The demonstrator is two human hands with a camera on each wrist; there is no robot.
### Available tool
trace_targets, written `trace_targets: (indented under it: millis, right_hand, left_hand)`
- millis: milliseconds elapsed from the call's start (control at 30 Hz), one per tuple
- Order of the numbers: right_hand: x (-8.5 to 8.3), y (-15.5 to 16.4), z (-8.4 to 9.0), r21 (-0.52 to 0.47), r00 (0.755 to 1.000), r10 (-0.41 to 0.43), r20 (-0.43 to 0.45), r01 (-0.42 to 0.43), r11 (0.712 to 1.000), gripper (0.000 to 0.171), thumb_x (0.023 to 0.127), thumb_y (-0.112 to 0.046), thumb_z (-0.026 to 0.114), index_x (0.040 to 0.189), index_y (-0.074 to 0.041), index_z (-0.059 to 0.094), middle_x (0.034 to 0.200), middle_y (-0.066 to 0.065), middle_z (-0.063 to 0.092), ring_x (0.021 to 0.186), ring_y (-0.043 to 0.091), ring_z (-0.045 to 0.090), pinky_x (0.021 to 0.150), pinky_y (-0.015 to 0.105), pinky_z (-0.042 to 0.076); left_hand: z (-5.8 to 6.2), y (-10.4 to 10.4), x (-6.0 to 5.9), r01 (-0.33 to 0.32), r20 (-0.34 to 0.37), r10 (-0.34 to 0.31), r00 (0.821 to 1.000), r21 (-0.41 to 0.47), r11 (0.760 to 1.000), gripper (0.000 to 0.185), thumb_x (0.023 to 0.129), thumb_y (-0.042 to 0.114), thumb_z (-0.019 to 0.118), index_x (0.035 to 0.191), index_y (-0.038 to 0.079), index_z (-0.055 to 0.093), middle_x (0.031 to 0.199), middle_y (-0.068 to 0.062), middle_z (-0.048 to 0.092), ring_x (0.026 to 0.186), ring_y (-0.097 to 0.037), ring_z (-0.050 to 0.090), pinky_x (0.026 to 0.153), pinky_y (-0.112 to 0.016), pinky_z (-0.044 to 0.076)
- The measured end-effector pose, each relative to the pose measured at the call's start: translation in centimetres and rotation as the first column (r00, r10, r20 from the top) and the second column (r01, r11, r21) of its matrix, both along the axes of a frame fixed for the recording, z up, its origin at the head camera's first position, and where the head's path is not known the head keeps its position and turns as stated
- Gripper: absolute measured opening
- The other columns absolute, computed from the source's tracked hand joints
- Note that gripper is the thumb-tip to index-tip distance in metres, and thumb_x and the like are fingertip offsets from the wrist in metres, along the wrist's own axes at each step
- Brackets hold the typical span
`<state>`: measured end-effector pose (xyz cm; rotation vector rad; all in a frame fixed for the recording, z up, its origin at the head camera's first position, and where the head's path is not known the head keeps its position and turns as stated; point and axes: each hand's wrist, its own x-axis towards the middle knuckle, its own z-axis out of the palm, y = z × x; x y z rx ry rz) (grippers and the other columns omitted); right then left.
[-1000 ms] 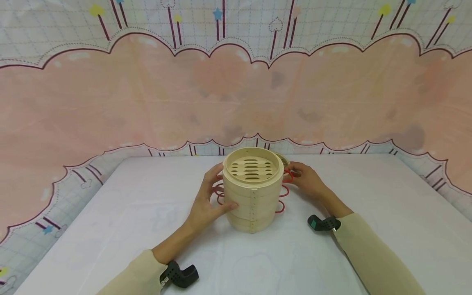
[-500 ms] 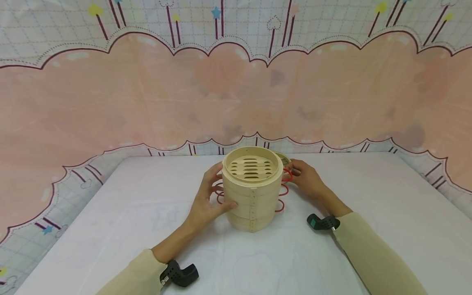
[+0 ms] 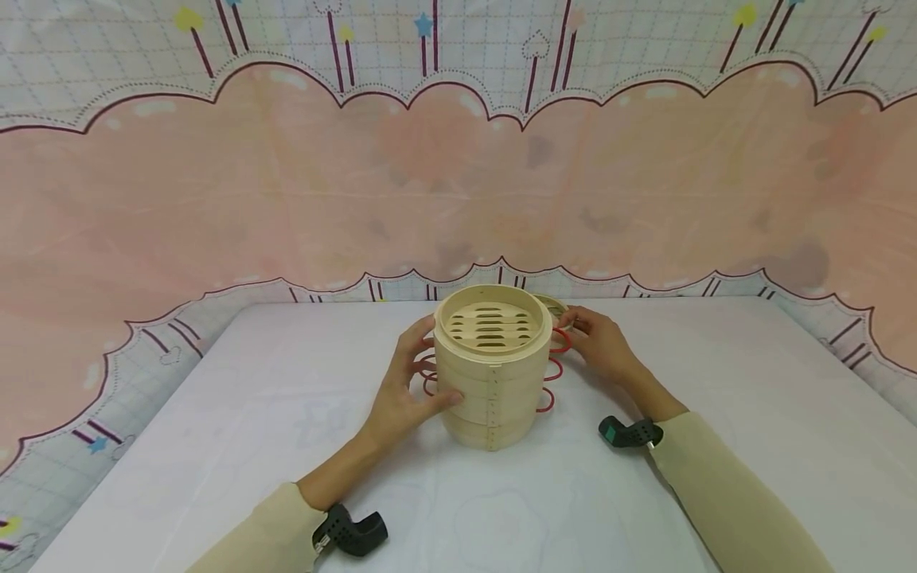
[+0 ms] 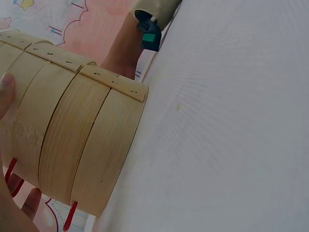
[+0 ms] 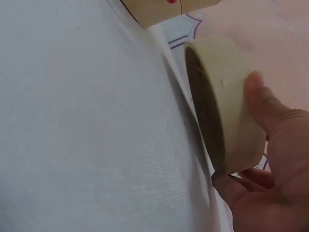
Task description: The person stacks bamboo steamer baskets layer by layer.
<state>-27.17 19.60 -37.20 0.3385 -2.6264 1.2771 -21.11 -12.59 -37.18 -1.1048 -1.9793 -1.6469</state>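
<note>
A stack of bamboo steamer baskets (image 3: pixel 491 410) stands upright on the white table, its slatted top tier facing up. Red loop handles (image 3: pixel 553 368) stick out at both sides. My left hand (image 3: pixel 403 394) grips the stack from the left, thumb across the front, fingers around the far side. The left wrist view shows the stapled bamboo bands (image 4: pixel 72 125) close up. Behind the stack at the right, my right hand (image 3: pixel 600 348) pinches a round, shallow bamboo steamer lid (image 5: pixel 239 111). In the right wrist view its hollow side faces the cloth, thumb on the outer wall, fingers at the rim.
A white cloth (image 3: pixel 272 422) covers the table. A peach and white printed backdrop (image 3: pixel 358 199) rises behind its far edge. Dark wrist cameras (image 3: pixel 353 533) sit below each hand, at the ends of beige sleeves.
My right hand has shifted very slightly to the right with the lid, and a bit more of the lid shows past the stack. My left hand and the stack hold still.
</note>
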Motion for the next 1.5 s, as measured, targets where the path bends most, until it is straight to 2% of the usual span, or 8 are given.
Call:
trace_targets:
  millis: [100,267,400,600,867,1033,1300,1500]
  right_hand:
    - [0.1,0.2,0.5,-0.020,1.000,-0.007,0.018,0.007,1.000,0.008,0.092,-0.010,0.062,0.099,-0.007,0.058,0.116,0.014,0.059,0.110,0.034,0.057,0.087,0.040,0.049]
    - [0.2,1.1,1.4,-0.055,0.999,-0.036,0.032,0.038,0.998,0.026,0.089,-0.031,0.070,0.098,-0.009,0.058,0.112,0.008,0.058,0.096,0.024,0.058,0.070,0.030,0.043]
    - [0.3,1.7,2.3,-0.075,0.998,-0.049,0.032,0.051,0.996,0.035,0.087,-0.039,0.070,0.098,-0.008,0.057,0.112,0.007,0.057,0.099,0.023,0.058,0.073,0.029,0.043]
    - [0.9,1.9,4.0,-0.084,0.999,-0.041,0.016,0.042,0.996,0.034,0.087,-0.037,0.070,0.099,-0.008,0.057,0.107,0.007,0.058,0.093,0.021,0.058,0.075,0.029,0.047]
    - [1.4,2.3,5.4,-0.111,0.999,-0.046,0.010,0.047,0.993,0.037,0.088,-0.036,0.069,0.103,-0.004,0.055,0.116,0.009,0.055,0.102,0.022,0.058,0.086,0.032,0.047]
    - [1.5,2.5,6.0,-0.118,0.999,-0.054,-0.003,0.054,0.992,0.037,0.089,-0.036,0.068,0.104,-0.005,0.055,0.121,0.010,0.053,0.105,0.023,0.057,0.090,0.037,0.047]
    - [2.1,2.2,7.6,-0.157,0.997,-0.057,-0.046,0.049,0.986,0.033,0.089,-0.032,0.069,0.101,-0.004,0.056,0.128,0.009,0.052,0.108,0.025,0.058,0.085,0.025,0.048]
    - [2.5,1.9,8.7,-0.156,0.996,-0.048,-0.076,0.035,0.987,0.031,0.089,-0.028,0.069,0.102,-0.003,0.055,0.134,0.011,0.050,0.114,0.029,0.056,0.087,0.026,0.050]
  left_hand:
    - [-0.1,0.0,-0.1,0.003,-0.002,-0.003,1.000,0.002,1.000,0.088,0.079,0.027,0.080,0.148,0.010,0.027,0.151,-0.004,0.027,0.124,-0.029,0.042,0.087,-0.036,0.046]
    - [0.0,0.0,0.0,0.002,-0.005,-0.002,1.000,0.002,1.000,0.087,0.080,0.030,0.079,0.148,0.012,0.028,0.151,-0.003,0.027,0.124,-0.029,0.042,0.087,-0.035,0.046]
    - [0.0,0.0,0.0,0.002,-0.006,-0.002,1.000,0.004,1.000,0.088,0.080,0.030,0.079,0.148,0.011,0.027,0.151,-0.003,0.027,0.124,-0.028,0.042,0.087,-0.034,0.046]
    - [0.0,0.1,-0.1,0.004,-0.018,-0.004,1.000,0.011,1.000,0.088,0.080,0.030,0.079,0.147,0.009,0.028,0.151,-0.006,0.028,0.123,-0.029,0.043,0.086,-0.035,0.047]
    - [-0.1,0.1,-0.1,-0.001,-0.009,0.001,1.000,-0.002,1.000,0.088,0.081,0.040,0.076,0.148,0.011,0.027,0.151,-0.004,0.028,0.122,-0.029,0.043,0.086,-0.036,0.047]
    - [-0.1,0.2,-0.1,0.004,-0.001,-0.004,1.000,0.002,1.000,0.088,0.080,0.031,0.079,0.148,0.011,0.028,0.151,-0.003,0.028,0.122,-0.029,0.042,0.085,-0.036,0.047]
    - [0.1,0.2,-0.1,0.002,-0.014,-0.002,1.000,0.004,1.000,0.090,0.077,0.020,0.082,0.148,0.009,0.027,0.151,-0.006,0.028,0.123,-0.028,0.042,0.086,-0.035,0.047]
    - [0.1,0.2,-0.2,-0.001,-0.026,0.001,1.000,0.005,1.000,0.092,0.076,0.016,0.083,0.147,0.005,0.026,0.151,-0.008,0.028,0.123,-0.029,0.042,0.086,-0.037,0.046]
